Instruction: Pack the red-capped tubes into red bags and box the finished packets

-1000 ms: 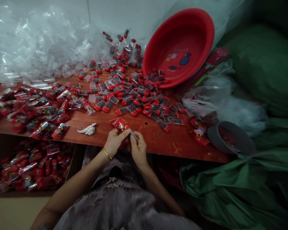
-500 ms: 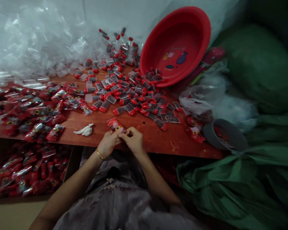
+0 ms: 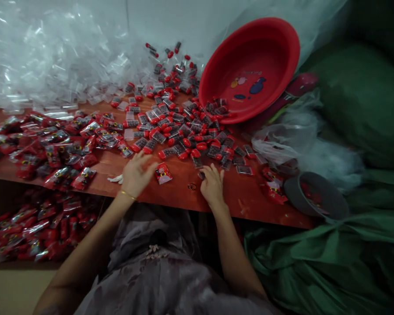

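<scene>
My left hand (image 3: 135, 177), with a gold bangle at the wrist, is open with fingers apart over the table's front part. It partly covers a crumpled white piece (image 3: 116, 179). Just right of its thumb lies a small red printed card or packet (image 3: 163, 174), flat on the table. My right hand (image 3: 212, 186) is open, fingers bent and spread, at the near edge of a pile of small clear cases with red ends (image 3: 184, 129). A dark spot shows by its thumb. A small ring-shaped thing (image 3: 192, 187) lies left of that hand.
Red packaged pieces (image 3: 57, 148) are heaped on the left of the table, more in a box (image 3: 46, 227) below. Clear plastic sleeves (image 3: 59, 65) pile up behind. A red basin (image 3: 249, 70) leans at the back right, near a grey round container (image 3: 315, 199) and green sacking (image 3: 315, 262).
Both hands held the red card or packet together; now it lies on the table. My left hand moved left and my right hand moved right toward the cases. The view shifted slightly.
</scene>
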A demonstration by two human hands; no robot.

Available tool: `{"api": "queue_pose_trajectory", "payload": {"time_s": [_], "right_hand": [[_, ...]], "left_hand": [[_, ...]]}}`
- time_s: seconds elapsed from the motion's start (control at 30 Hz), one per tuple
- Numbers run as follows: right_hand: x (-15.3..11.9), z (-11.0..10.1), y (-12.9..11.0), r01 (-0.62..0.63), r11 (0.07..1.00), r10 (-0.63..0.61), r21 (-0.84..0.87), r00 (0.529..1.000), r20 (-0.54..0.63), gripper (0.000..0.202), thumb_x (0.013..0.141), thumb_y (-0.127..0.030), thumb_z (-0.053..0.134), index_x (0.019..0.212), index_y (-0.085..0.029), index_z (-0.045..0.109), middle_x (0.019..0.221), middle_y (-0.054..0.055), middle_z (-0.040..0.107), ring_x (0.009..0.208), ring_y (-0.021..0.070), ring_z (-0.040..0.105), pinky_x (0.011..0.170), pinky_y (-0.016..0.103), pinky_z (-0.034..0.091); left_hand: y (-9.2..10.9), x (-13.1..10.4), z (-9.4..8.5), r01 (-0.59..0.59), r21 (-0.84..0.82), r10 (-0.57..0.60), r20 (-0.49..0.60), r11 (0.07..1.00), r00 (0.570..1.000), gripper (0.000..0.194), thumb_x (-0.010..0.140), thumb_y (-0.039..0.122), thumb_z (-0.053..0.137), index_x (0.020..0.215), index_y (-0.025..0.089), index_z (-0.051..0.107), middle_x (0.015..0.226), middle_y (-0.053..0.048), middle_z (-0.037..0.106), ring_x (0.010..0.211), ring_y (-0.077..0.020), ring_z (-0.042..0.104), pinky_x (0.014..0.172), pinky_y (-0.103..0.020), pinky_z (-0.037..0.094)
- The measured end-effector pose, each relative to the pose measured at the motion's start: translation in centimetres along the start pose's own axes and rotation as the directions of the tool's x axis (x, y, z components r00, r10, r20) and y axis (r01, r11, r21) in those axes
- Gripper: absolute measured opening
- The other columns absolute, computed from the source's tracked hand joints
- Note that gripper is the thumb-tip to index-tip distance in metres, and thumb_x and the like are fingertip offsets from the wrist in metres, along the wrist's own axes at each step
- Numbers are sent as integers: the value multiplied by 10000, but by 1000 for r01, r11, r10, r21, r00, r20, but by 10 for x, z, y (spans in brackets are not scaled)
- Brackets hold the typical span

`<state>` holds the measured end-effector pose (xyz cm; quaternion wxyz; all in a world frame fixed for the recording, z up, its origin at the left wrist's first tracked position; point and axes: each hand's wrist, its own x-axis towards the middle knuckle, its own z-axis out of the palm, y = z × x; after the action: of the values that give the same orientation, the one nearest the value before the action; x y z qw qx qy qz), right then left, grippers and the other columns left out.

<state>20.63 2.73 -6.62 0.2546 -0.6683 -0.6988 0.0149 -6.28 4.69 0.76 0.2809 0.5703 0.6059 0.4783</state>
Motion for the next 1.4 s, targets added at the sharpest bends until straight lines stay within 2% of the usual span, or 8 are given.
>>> {"api": "queue_pose_trajectory", "payload": {"time_s": [0.07,0.2,0.37,0.5,0.67,1.1,1.27,1.4], "right_hand": [[-8,0,-8,82,996,-80,38,996,-34,429,697,-21,358,1001,-176,618,1244,93,583,1308,253,370,1069,598,180],[-24,-6,-25,128,988,-108,84,971,-214,294,780,-98,424,951,-198,641,1156,83,638,1220,238,476,1061,534,254],[-24,-4,-68,104,963,-70,250,987,-143,222,871,-308,493,972,-171,635,911,81,703,879,183,625,839,320,455],[-3,8,-97,-90,974,65,207,990,124,345,808,-492,572,951,-182,626,836,54,694,799,187,640,686,272,446],[17,15,-101,-106,987,69,119,959,275,245,822,-459,577,864,-226,638,826,23,706,768,178,642,614,249,383],[14,14,-89,-97,958,64,269,989,131,245,914,-312,411,982,-189,612,891,44,701,792,170,638,683,242,414],[19,10,-101,-83,997,82,-10,950,302,296,939,-304,362,958,-173,627,815,81,712,703,187,644,610,253,377],[23,13,-104,-67,996,79,-56,960,270,291,933,-295,375,881,-182,638,835,82,711,698,175,633,584,245,345]], "left_hand": [[-2,-12,23,-202,350,133,210,915,969,342,694,389,704,995,226,687,1364,-104,508,1331,-328,344,1099,-524,219],[-14,-17,39,-294,605,46,391,740,919,273,768,400,632,1007,288,702,1366,-76,509,1341,-345,322,1069,-575,223],[-24,-11,42,-250,636,38,327,731,944,227,832,400,543,943,314,722,1282,-29,590,1322,-315,365,1079,-549,215],[-26,-12,40,-201,603,3,313,772,950,255,859,314,503,1031,287,689,1241,-50,617,1268,-295,448,1044,-536,285],[-34,-21,33,-222,574,104,232,788,967,377,871,340,477,1200,191,586,1268,-101,593,1267,-306,446,1047,-516,292],[-22,-21,33,-222,556,147,177,801,973,586,811,509,521,1274,149,506,1325,-154,536,1323,-348,353,1062,-526,261],[-23,-11,36,-193,558,59,249,807,967,364,786,441,587,1037,190,662,1305,-141,557,1330,-326,351,1075,-536,229],[-27,-10,38,-161,592,21,237,790,971,478,786,398,598,1231,225,570,1370,-135,494,1336,-333,339,1067,-547,238]]}}
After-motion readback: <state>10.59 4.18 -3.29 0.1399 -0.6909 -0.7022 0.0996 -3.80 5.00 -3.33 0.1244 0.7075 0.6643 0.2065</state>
